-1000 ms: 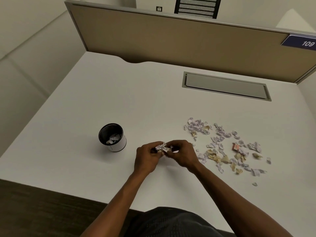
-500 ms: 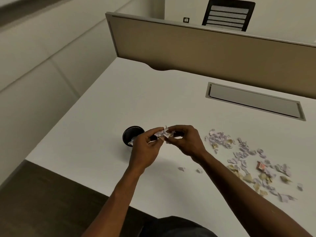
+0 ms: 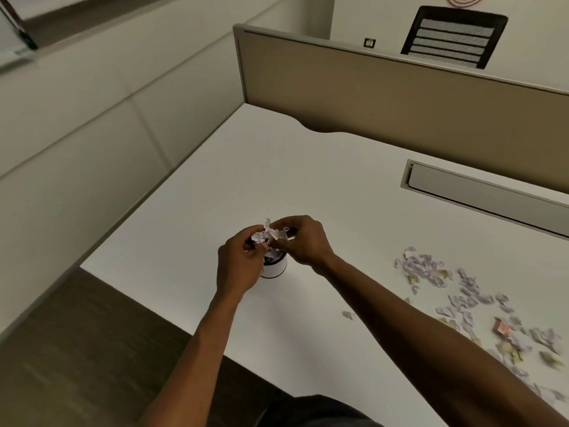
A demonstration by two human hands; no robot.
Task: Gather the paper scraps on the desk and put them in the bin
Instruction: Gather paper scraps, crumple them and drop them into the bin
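One small bunch of paper scraps (image 3: 268,234), white and crumpled, held up in the air right over the little bin (image 3: 275,269). Fingers of the left hand (image 3: 238,263) curled round one side of the bunch, fingers of the right hand (image 3: 304,241) pinching the other side, both hands close together. Very light stuff, soft and bendy, not slippery, not easy to break, but loose: lots of tiny bits, ready to slip out between fingers or float away. Best held squeezed gently into a ball, with fingertips all around and no gaps underneath. Probably the dropping step now, so best to let go low and right over the round black rim, not off to the side. Bin small, with a white wall, standing on the white desk (image 3: 277,167), mostly hidden under the hands; hard to tell how full. Many more scraps (image 3: 462,298) spread out on the desk well off to the right, pale purple and tan, with one red bit (image 3: 501,327) among them and one lone scrap (image 3: 348,314) nearer the right arm. Only a little of the job done, by the look of it. Farther back, a long grey flap (image 3: 480,195) set in the desk, then a tan divider wall (image 3: 400,103), and a black chair (image 3: 452,38) behind that.
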